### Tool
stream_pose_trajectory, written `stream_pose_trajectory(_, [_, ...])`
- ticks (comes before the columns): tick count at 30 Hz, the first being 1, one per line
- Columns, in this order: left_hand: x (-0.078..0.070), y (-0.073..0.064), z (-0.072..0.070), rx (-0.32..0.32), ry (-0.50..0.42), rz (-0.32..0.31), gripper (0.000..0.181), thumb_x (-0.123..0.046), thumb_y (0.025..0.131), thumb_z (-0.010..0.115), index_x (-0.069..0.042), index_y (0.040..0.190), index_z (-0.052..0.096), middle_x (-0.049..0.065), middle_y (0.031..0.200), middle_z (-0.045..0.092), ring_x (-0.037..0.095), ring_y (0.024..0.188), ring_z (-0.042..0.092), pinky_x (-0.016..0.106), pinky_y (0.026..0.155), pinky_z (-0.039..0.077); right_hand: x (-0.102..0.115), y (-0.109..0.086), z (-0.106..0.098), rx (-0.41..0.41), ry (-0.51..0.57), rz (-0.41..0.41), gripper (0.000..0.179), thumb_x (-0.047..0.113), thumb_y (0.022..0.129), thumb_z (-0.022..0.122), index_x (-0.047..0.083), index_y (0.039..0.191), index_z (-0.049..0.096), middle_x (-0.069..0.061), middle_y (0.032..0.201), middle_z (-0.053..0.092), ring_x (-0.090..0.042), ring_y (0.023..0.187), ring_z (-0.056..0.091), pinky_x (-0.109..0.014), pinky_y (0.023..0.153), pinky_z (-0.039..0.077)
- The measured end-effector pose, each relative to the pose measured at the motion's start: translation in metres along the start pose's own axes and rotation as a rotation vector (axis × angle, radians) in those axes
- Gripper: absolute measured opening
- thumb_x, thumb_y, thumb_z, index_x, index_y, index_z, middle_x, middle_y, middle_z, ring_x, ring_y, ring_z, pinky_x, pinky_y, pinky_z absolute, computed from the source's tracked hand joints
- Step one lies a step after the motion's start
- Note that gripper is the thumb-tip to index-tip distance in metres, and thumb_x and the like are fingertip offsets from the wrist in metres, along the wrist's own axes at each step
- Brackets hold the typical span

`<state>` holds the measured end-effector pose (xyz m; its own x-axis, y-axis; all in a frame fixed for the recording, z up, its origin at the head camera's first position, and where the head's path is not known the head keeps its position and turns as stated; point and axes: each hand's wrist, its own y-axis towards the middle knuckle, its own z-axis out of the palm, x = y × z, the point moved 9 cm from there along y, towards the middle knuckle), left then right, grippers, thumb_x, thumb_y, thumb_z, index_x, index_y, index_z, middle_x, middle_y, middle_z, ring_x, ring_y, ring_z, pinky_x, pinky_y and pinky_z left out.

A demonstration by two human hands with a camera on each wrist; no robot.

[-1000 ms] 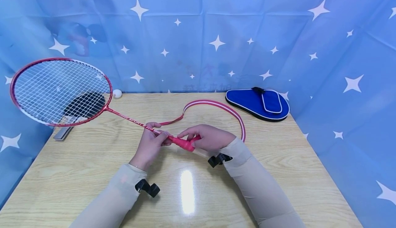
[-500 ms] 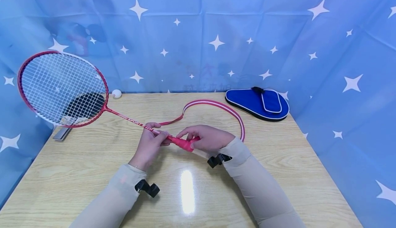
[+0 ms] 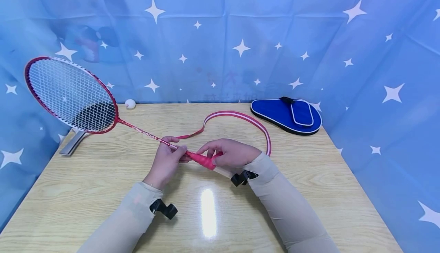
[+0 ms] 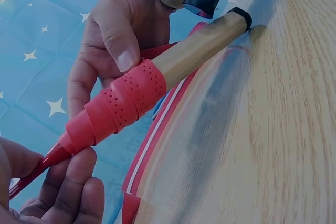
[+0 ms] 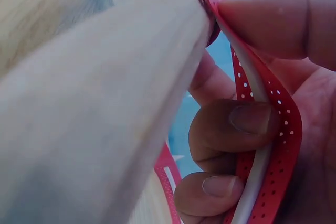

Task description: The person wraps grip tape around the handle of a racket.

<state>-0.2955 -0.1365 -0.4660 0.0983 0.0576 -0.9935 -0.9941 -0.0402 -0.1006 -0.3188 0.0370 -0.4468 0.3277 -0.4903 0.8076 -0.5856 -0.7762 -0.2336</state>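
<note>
A red and white badminton racket is held aslant above the table, its head toward the far left. My left hand pinches the shaft just ahead of the handle. Red perforated grip tape is wound over the front part of the handle. Behind it the wooden handle is bare, down to a black end. My right hand grips the loose tape strip in curled fingers, with the thumb at the edge of the wrap. From there the red and white strip loops across the table.
At the back right lies a blue paddle case with white piping. A white ball sits at the table's back edge. Partly behind the racket strings is a dark paddle with a grey handle. A blue starred curtain borders the table.
The racket has rolled about its shaft. Its head looks narrower, is tilted more steeply and has shifted right, uncovering more of the paddle's grey handle. Both hands stay almost in place.
</note>
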Motion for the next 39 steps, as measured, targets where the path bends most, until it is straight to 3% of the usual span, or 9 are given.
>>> stream_pose_trajectory(8, [0.0018,0.0005,-0.0009,-0.008,-0.030,-0.007,0.035,-0.001,0.107,0.054,0.003,0.134,0.032,0.007,0.089,0.073,0.012,0.072,0.073,0.026,0.075,0.064,-0.0034,-0.0013,0.0028,0.025,0.018,0.033,0.057,0.006,0.097,0.069,0.042,0.141,0.064,0.005,0.112,0.075,-0.021,0.074,0.057,-0.031,0.061,0.044])
stream_pose_trajectory(14, [0.0022,-0.0004,-0.0015,-0.020,-0.026,-0.013,0.037,-0.003,0.106,0.056,0.002,0.134,0.033,0.009,0.093,0.071,0.014,0.074,0.073,0.026,0.076,0.064,-0.0028,-0.0008,0.0016,0.007,-0.006,0.028,0.055,0.009,0.098,0.072,0.044,0.138,0.062,0.005,0.113,0.073,-0.024,0.091,0.064,-0.034,0.068,0.051])
stream_pose_trajectory(21, [0.0002,-0.0017,-0.0022,-0.006,0.024,-0.006,0.040,-0.009,0.108,0.058,0.003,0.136,0.033,0.015,0.098,0.073,0.014,0.077,0.075,0.026,0.077,0.064,-0.0019,0.0009,0.0006,-0.007,-0.012,0.007,0.050,0.013,0.096,0.078,0.041,0.134,0.062,0.005,0.112,0.072,-0.023,0.102,0.066,-0.040,0.089,0.054])
stream_pose_trajectory(32, [-0.0009,-0.0014,-0.0017,-0.001,-0.016,-0.019,0.037,-0.006,0.108,0.057,0.001,0.136,0.034,0.014,0.097,0.073,0.013,0.077,0.075,0.026,0.079,0.064,-0.0043,-0.0012,-0.0025,0.002,0.058,0.043,0.050,0.013,0.093,0.079,0.041,0.133,0.069,0.003,0.114,0.073,-0.025,0.110,0.063,-0.042,0.088,0.054])
stream_pose_trajectory(39, [0.0002,-0.0001,-0.0020,0.000,-0.024,-0.024,0.038,-0.003,0.107,0.056,0.002,0.137,0.033,0.011,0.095,0.076,0.012,0.077,0.074,0.025,0.080,0.063,-0.0069,-0.0002,0.0003,0.044,0.074,0.038,0.053,0.013,0.095,0.077,0.041,0.139,0.065,0.004,0.112,0.075,-0.023,0.110,0.065,-0.043,0.095,0.051])
